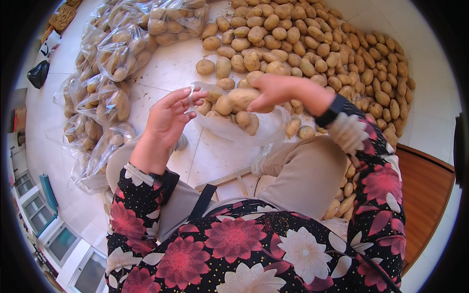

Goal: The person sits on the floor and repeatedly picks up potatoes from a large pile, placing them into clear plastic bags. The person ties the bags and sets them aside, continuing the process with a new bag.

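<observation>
My left hand (pixel 166 115) is at the left side of a clear plastic bag (pixel 269 126), with the bag's edge pinched between the thumb and fingers. Several potatoes (pixel 224 105) lie inside the bag, which sits on the floor between my feet. My right hand (pixel 276 91), slightly blurred, grips a large potato (pixel 242 98) above the bag's mouth. Just beyond that hand spreads a big heap of loose potatoes (pixel 293 34), reaching far to the right.
Along the left lie several clear bags filled with potatoes (pixel 121 55). A black plastic bag (pixel 38 74) rests farther left on the tiled floor (pixel 168 73). A brown wooden panel (pixel 421 194) lies to the right. Below me is part of a wooden frame (pixel 240 185).
</observation>
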The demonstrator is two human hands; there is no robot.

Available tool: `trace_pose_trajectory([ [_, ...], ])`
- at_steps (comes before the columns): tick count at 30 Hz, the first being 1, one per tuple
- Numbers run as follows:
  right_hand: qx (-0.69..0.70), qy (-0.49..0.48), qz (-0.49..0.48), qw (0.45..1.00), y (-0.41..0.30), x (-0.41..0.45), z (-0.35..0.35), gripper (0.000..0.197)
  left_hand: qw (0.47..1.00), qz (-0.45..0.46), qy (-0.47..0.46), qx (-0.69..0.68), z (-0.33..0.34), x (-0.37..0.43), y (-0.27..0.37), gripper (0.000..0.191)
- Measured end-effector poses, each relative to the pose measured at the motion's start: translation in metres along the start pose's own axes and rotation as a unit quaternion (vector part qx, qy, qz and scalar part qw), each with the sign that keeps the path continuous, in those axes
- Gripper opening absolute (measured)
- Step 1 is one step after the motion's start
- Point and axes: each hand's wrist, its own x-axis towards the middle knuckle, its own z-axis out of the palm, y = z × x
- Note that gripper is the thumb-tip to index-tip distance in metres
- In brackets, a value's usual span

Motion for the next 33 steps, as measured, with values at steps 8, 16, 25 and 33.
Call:
trace_pose_trajectory([
  [8,0.006,-0.066,0.16,0.985,-0.046,0.108,0.069,0.05,1.0,-0.014,0.005,-0.027,-0.005,0.001,-0.004,0.032],
  [16,0.225,0.147,0.096,0.958,-0.007,0.152,0.136,0.032,0.999,-0.013,0.005,-0.033,-0.005,-0.003,-0.005,0.024],
  [25,0.035,-0.12,0.059,0.99,0.035,0.103,0.058,0.041,0.999,-0.01,0.037,-0.025,-0.006,0.002,-0.004,0.026],
  [33,0.05,0.079,0.097,0.991,0.138,-0.065,-0.005,0.038,1.0,-0.007,0.017,-0.009,0.0,0.007,-0.006,0.024],
])
